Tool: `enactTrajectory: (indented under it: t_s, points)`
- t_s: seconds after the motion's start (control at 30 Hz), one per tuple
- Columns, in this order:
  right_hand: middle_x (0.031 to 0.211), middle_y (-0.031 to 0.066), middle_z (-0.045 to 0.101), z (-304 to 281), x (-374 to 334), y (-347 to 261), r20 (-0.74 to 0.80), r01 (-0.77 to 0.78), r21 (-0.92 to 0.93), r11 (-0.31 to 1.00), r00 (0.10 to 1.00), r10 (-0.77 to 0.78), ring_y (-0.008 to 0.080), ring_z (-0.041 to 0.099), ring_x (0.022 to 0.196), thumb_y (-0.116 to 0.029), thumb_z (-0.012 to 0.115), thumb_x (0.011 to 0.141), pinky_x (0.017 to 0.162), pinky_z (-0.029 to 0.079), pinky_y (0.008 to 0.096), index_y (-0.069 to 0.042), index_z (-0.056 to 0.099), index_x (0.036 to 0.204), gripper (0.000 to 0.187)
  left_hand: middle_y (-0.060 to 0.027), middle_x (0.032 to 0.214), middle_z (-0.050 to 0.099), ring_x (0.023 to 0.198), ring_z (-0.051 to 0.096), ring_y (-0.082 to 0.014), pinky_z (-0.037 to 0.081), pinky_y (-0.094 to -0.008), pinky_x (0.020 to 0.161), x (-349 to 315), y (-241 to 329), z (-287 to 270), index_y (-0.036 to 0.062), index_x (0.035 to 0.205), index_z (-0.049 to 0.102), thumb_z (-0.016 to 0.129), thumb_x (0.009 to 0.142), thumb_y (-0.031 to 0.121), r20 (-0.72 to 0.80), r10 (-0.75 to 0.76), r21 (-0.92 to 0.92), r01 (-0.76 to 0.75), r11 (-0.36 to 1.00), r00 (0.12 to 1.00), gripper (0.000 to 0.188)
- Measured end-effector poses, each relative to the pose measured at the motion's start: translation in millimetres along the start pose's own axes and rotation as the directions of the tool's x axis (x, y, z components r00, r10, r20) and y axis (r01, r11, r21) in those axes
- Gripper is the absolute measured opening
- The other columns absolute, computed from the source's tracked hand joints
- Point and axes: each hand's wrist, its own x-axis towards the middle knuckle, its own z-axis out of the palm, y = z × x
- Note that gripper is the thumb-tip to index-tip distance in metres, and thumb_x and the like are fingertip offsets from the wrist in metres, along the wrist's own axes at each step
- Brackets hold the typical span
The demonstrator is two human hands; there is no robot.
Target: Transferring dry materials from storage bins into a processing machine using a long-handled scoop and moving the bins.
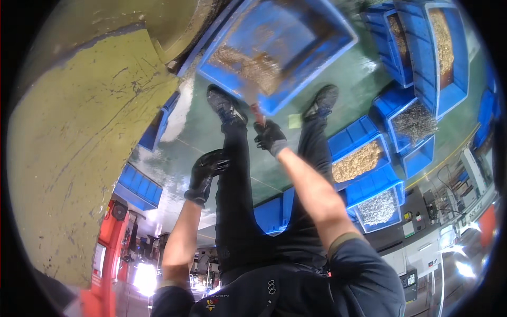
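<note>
My right hand (270,136), in a black glove with a grey cuff, is closed around the handle of a red-handled tool (257,112). Motion smears the tool's head at the near edge of a large blue bin (317,66), so its kind is unclear. Inside that bin, a heap of small brownish-gold pieces (248,66) lies toward the left; the blue bottom shows beside it. My left hand (209,168), gloved in black, hangs beside my left leg with its fingers stretched out and nothing in them.
To the left spreads a large scratched yellow-green surface (79,132). Several blue bins stand on the right, among them one of gold-coloured pieces (359,161), one of silvery pieces (377,207) and one of dark grey bits (414,122). A red machine (108,238) stands at lower left.
</note>
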Motion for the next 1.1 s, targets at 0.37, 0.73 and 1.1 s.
enactTrajectory:
  t_s: [0.37, 0.73, 1.1]
  points:
    - [0.085, 0.0121, 0.065, 28, -17, -42, -0.171, -0.076, 0.006, 0.997, 0.982, 0.075, 0.0191, 0.067, 0.068, -0.040, 0.049, 0.097, 0.053, 0.052, 0.0359, -0.010, 0.052, 0.111, 0.033, -0.0150, 0.109, 0.067, 0.098, 0.066, -0.0230, 0.053, -0.0352, 0.089, -6, 5, -20, -0.0044, 0.128, 0.053, 0.059, 0.088, 0.010, -0.007, 0.056, 0.004, -0.056, 0.998, 0.998, 0.042]
    - [0.099, 0.0218, 0.065, 25, -33, -116, -0.157, 0.056, -0.557, 0.828, 0.973, -0.171, 0.0306, 0.066, 0.085, -0.026, 0.052, 0.092, 0.072, 0.052, 0.0428, -0.010, 0.057, 0.117, 0.030, -0.0155, 0.112, 0.066, 0.100, 0.066, -0.0244, 0.052, -0.0351, 0.092, 7, 13, 0, -0.0064, 0.126, 0.054, 0.059, 0.088, 0.012, 0.086, 0.058, -0.022, -0.057, 0.998, 0.995, 0.043]
    - [0.108, 0.0153, 0.067, -28, -15, -86, 0.100, -0.023, -0.787, 0.616, 0.981, 0.164, 0.0266, 0.068, 0.095, -0.040, 0.045, 0.098, 0.079, 0.053, 0.0451, -0.013, 0.062, 0.117, 0.038, -0.0240, 0.123, 0.058, 0.109, 0.062, -0.0333, 0.050, -0.0412, 0.099, 0, 5, -10, -0.0113, 0.128, 0.048, 0.062, 0.083, 0.004, 0.153, 0.080, -0.128, -0.060, 0.990, 0.985, 0.050]
